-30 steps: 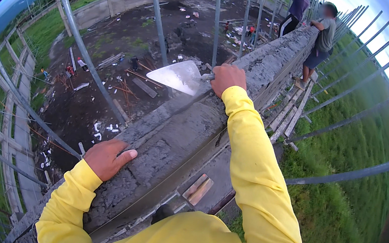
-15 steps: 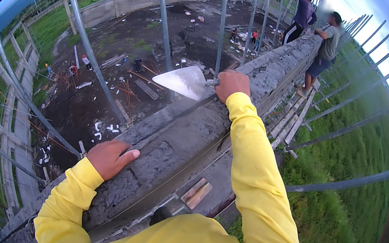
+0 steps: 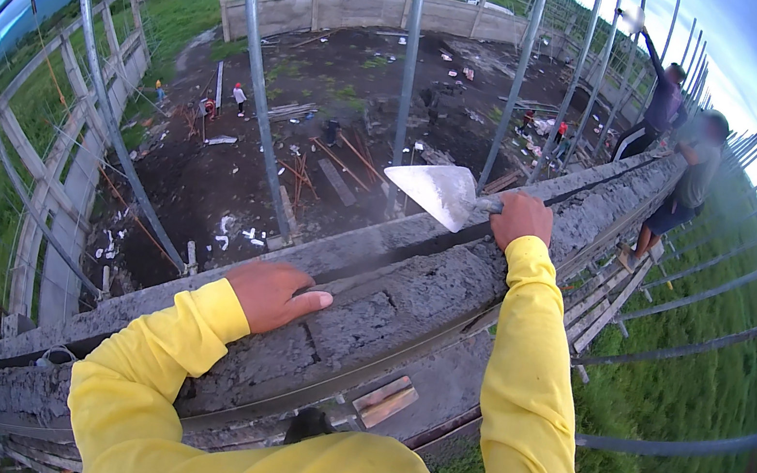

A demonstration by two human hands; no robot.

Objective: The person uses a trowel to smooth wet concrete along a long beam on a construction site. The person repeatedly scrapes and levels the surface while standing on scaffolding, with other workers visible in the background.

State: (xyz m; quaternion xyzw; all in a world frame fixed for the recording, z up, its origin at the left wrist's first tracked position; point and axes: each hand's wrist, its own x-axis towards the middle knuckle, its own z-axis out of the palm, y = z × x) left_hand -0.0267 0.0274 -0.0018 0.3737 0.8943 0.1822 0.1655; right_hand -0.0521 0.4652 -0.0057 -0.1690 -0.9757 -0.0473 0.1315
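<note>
My right hand (image 3: 523, 223) is closed round the handle of a pointed masonry trowel (image 3: 434, 193). The trowel's pale metal blade points left, held above the far edge of a long wall topped with rough grey mortar (image 3: 387, 311). My left hand (image 3: 270, 296) lies on the wall top, thumb apart and fingers stretched toward the far side; nothing shows in it. A dark narrow gap (image 3: 373, 270) runs lengthwise along the wall, just beyond the mortar. Yellow sleeves cover both my arms.
Upright metal poles (image 3: 408, 74) rise beyond the wall. Far below lies a dark dirt yard (image 3: 318, 120) with scattered debris and people. Two people (image 3: 691, 176) are at the wall's far right end, near scaffold planks (image 3: 619, 297). Small wood pieces (image 3: 385, 401) lie below me.
The view has turned left, so the wall and yard sit farther right in it. The trowel blade tilts differently, still in my right hand. My left hand stays on the wall top.
</note>
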